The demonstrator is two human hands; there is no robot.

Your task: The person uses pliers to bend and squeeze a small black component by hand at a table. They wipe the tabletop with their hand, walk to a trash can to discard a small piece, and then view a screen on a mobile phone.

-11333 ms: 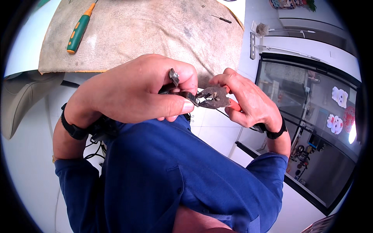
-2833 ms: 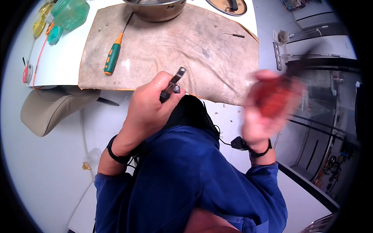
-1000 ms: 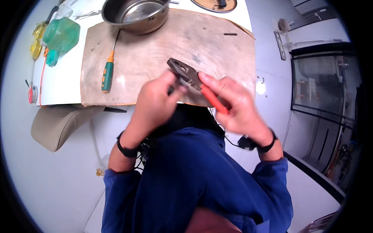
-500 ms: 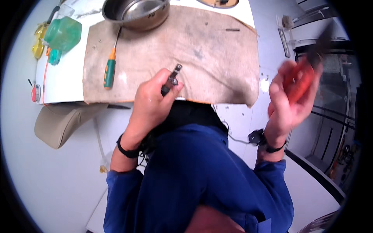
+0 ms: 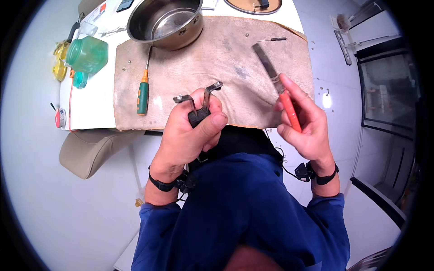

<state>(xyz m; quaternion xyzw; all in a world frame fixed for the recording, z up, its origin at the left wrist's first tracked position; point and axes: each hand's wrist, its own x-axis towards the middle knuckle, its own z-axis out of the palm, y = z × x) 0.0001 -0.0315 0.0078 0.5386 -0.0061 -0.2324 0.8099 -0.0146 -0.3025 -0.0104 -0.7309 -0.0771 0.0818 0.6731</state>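
Note:
In my left hand (image 5: 181,135) is a dark metal fork-shaped part (image 5: 199,116). Its two bent prongs stick up above my closed fingers and thumb; its lower end is mostly hidden in the palm. My right hand (image 5: 312,131) grips red-handled pliers (image 5: 290,110), seen nearly edge-on. Their long dark head points up and left over the mat, apart from the forked part. A screwdriver (image 5: 143,97) with a green and orange handle lies left of my left hand, its shaft reaching toward a steel bowl (image 5: 181,41).
A worn beige cloth mat (image 5: 217,58) covers the white table (image 5: 99,113). At left stand a translucent green jar (image 5: 88,55) and a teal cap (image 5: 80,79). A thin dark-handled tool (image 5: 278,39) and a round lid (image 5: 242,5) are toward the far right. A beige cushion (image 5: 86,156) sits below the table's left edge.
My right hand has swung inward from the far right with the pliers, which now point up-left. My left hand has turned the forked part so both prongs show. The view has shifted slightly.

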